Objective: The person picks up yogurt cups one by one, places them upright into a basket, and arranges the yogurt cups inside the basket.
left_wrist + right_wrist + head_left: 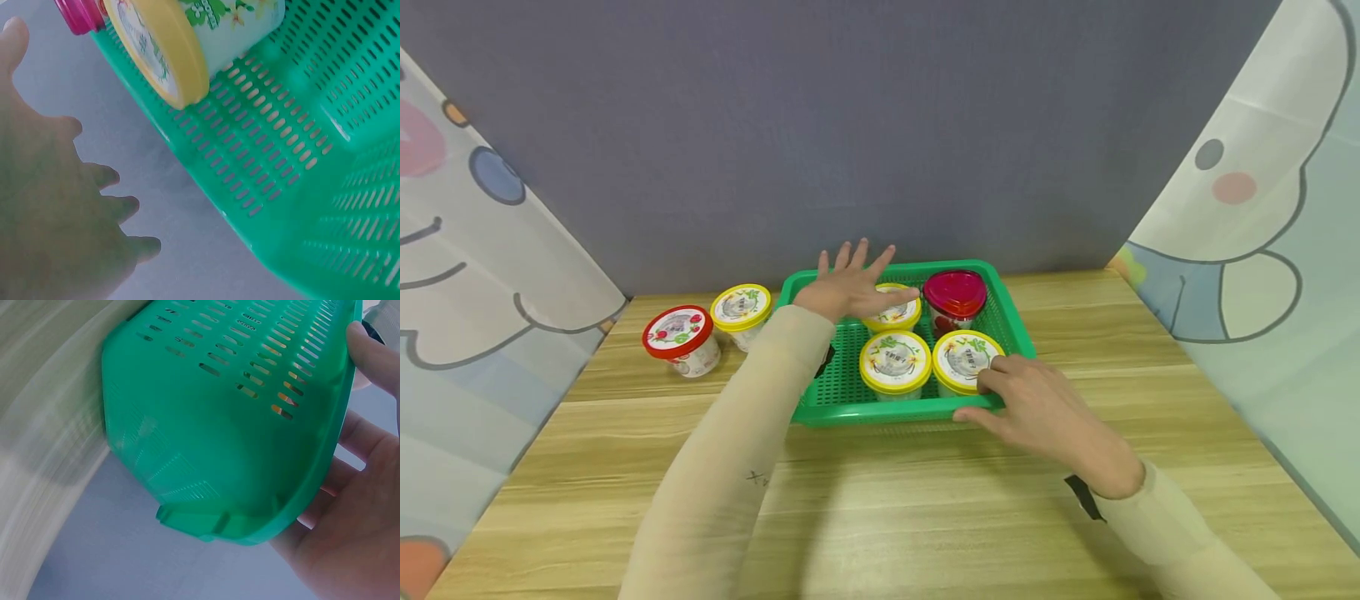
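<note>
A green plastic basket (pixel 850 412) holds several lidded paper tubs. My right hand (pixel 1037 408) grips the basket's front right corner, thumb on the outside and fingers over the rim; the right wrist view shows the thumb (pixel 372 356) on the rim. Beside those fingers is a yellow-lidded tub (pixel 964 360), with a second yellow-lidded tub (pixel 895 362) to its left. My left hand (pixel 850 292), fingers spread, hovers over the back rim and holds nothing. Its thumb overlaps a third yellow-lidded tub (pixel 895 315) at the back. Right of that stands a tub with a dark pink lid (pixel 955 293).
Left of the basket, a red-lidded tub (pixel 681 333) and another yellow-lidded tub (pixel 742 308) stand on the wooden table (pixel 880 517). A grey panel (pixel 880 125) rises behind the basket. Cartoon-printed sheets flank the table.
</note>
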`<move>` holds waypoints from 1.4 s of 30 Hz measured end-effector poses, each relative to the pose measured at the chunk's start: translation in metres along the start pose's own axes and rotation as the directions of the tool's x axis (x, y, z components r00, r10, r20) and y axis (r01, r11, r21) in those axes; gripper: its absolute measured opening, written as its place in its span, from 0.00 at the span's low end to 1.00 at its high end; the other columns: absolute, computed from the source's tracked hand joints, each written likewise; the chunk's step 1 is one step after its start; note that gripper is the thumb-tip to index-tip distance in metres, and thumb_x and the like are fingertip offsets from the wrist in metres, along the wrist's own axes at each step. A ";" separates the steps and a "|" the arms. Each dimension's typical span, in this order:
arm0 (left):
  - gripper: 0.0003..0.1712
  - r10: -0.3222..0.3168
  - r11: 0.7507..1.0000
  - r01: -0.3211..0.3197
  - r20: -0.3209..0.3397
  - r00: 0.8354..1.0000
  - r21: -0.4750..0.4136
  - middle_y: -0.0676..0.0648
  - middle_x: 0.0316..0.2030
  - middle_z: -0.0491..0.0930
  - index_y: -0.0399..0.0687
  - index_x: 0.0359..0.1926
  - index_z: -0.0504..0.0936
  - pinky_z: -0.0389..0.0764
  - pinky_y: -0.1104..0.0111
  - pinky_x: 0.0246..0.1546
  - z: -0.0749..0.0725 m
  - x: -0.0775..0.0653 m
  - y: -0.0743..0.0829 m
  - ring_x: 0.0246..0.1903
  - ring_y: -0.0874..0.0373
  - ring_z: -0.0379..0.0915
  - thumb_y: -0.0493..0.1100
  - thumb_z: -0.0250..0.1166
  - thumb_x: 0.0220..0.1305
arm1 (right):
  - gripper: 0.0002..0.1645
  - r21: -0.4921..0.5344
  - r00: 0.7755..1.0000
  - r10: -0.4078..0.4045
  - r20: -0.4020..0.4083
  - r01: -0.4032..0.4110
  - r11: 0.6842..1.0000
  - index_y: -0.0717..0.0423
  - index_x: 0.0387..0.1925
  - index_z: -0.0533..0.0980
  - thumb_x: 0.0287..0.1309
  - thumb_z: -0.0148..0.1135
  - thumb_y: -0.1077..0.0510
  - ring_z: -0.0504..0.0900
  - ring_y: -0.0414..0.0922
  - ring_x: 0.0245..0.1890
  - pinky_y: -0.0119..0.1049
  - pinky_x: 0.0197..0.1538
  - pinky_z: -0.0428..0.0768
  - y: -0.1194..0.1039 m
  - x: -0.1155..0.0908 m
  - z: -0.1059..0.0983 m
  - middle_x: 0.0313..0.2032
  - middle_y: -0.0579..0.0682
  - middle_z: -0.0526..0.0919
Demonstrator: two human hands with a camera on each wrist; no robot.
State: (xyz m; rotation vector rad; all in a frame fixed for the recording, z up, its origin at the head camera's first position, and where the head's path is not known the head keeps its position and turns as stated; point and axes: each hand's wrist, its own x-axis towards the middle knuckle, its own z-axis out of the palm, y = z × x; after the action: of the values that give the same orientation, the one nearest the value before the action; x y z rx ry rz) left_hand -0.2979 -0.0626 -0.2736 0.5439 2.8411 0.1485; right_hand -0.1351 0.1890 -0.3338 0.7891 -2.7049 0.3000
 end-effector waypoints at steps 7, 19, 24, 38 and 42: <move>0.55 -0.006 1.000 0.006 -0.011 1.000 0.016 0.44 0.80 0.22 0.72 0.80 0.28 0.21 0.42 0.71 -0.007 -0.009 -0.014 0.78 0.41 0.17 0.86 0.34 0.61 | 0.23 0.002 1.000 0.003 0.001 -0.003 1.000 0.48 0.26 0.76 0.50 0.76 0.37 0.67 0.39 0.25 0.34 0.27 0.68 0.000 0.000 0.000 0.24 0.39 0.69; 0.56 -0.028 0.999 0.029 -0.039 0.999 0.014 0.43 0.80 0.22 0.70 0.80 0.28 0.21 0.42 0.71 -0.014 -0.022 -0.043 0.78 0.40 0.17 0.86 0.34 0.61 | 0.23 0.007 1.000 -0.003 -0.010 0.004 1.000 0.48 0.26 0.76 0.49 0.77 0.37 0.67 0.39 0.25 0.34 0.27 0.68 -0.001 0.001 0.002 0.24 0.39 0.69; 0.55 -0.036 0.999 0.036 -0.045 0.998 0.008 0.42 0.79 0.22 0.70 0.80 0.28 0.21 0.42 0.71 -0.016 -0.029 -0.058 0.78 0.40 0.17 0.86 0.33 0.61 | 0.23 0.007 1.000 -0.001 -0.008 0.001 1.000 0.48 0.26 0.76 0.49 0.76 0.37 0.67 0.39 0.25 0.34 0.27 0.68 -0.001 0.001 0.002 0.24 0.39 0.69; 0.56 -0.056 0.998 0.056 -0.086 0.995 -0.001 0.36 0.79 0.25 0.62 0.82 0.33 0.23 0.39 0.70 -0.020 -0.048 -0.102 0.77 0.33 0.20 0.84 0.34 0.64 | 0.23 0.011 1.000 0.010 -0.006 -0.010 1.000 0.49 0.27 0.77 0.48 0.78 0.38 0.68 0.39 0.25 0.35 0.27 0.69 -0.001 0.000 0.001 0.25 0.40 0.71; 0.55 -0.072 0.997 0.072 -0.088 0.994 -0.007 0.35 0.79 0.25 0.61 0.82 0.32 0.23 0.37 0.70 -0.020 -0.054 -0.114 0.77 0.32 0.20 0.83 0.33 0.65 | 0.23 0.010 1.000 0.003 -0.007 -0.003 1.000 0.49 0.27 0.77 0.48 0.77 0.38 0.68 0.39 0.25 0.35 0.27 0.69 -0.001 0.000 0.000 0.25 0.40 0.70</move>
State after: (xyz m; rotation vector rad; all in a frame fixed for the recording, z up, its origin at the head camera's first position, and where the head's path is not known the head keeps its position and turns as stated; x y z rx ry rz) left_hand -0.2941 -0.1899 -0.2592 0.4441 2.9409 0.1689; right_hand -0.1346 0.1882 -0.3336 0.7855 -2.6999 0.3165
